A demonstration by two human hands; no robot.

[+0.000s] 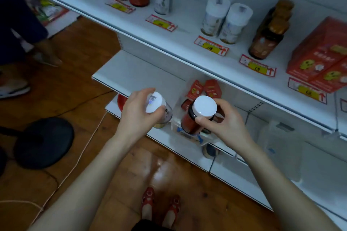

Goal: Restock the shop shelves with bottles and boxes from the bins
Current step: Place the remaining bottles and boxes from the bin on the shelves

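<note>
Left hand (138, 116) grips white-capped clear plastic bottle (156, 101); right hand (223, 125) pinches white-lidded red bottle (188, 122). Best kept upright, set beside matching stock (upper white shelf (187, 24)).

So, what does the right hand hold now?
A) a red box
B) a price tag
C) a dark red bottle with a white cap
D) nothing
C: the right hand grips the dark red bottle just under its white cap; the left hand holds a clear bottle.
</note>
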